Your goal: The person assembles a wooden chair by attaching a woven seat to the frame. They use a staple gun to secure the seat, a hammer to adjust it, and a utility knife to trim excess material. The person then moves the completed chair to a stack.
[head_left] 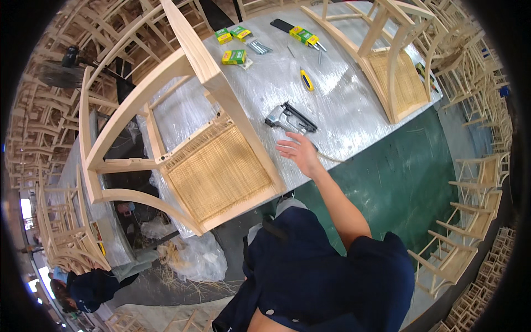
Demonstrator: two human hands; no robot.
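My right hand (300, 155) is over the plastic-covered table, fingers spread and holding nothing. Just beyond its fingertips lies a grey and black pneumatic staple gun (290, 118) with a hose (330, 159) trailing toward the table's edge. To the left, a bare wooden chair frame (221, 83) is tipped over on the table, and its woven cane panel (218, 171) faces up. Bare skin of my left arm shows at the lower edge, but my left hand is out of sight.
Beyond the staple gun lie a yellow utility knife (307, 80), loose staple strips (260, 46) and small green-yellow boxes (234, 57). A second chair frame (395, 77) is at the right. Clear plastic bags (202, 257) lie on the floor; another person (91, 289) is at lower left.
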